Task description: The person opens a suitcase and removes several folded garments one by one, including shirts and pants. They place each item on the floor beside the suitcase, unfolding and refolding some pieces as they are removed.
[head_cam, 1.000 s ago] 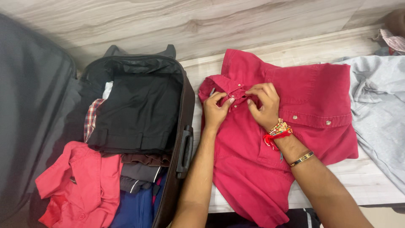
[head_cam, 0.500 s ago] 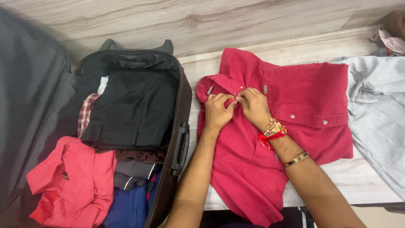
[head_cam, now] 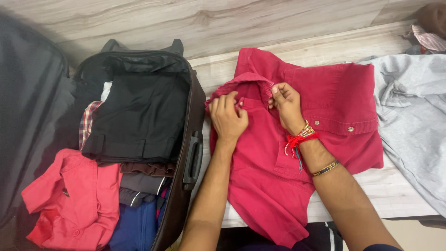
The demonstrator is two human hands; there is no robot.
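- So half a second back both hands were bunched together at the middle of the collar, knuckles nearly touching. Now they've pulled apart, with a stretch of collar between them.
- Left hand (head_cam: 227, 117) sits on the near-suitcase end of the collar, fingers curled down and gripping the cloth there.
- Right hand (head_cam: 286, 104) is further along, thumb and fingertips pinching the collar edge, which is lifted up a bit now instead of lying flat.
- The red shirt (head_cam: 302, 139) itself is in the same spot, spread on the pale wooden surface (head_cam: 395, 190) just right of the open suitcase (head_cam: 186, 139), lower part hanging off the front edge.
- Counting: two hands, one red shirt being worked on, one suitcase. Two metal snaps show on the chest pocket flap.
- Right wrist has a cluster of beaded and red thread bands (head_cam: 302, 135), plus one dark bangle (head_cam: 326, 168) further up the forearm.
- Inside the suitcase: one black folded garment (head_cam: 139, 116) on top, a checked one (head_cam: 86, 123) peeking out beside it, one lighter red shirt (head_cam: 69, 200) in front, something blue (head_cam: 137, 227) underneath.
- One grey garment (head_cam: 413, 116) lies to the right of the red shirt, touching it.
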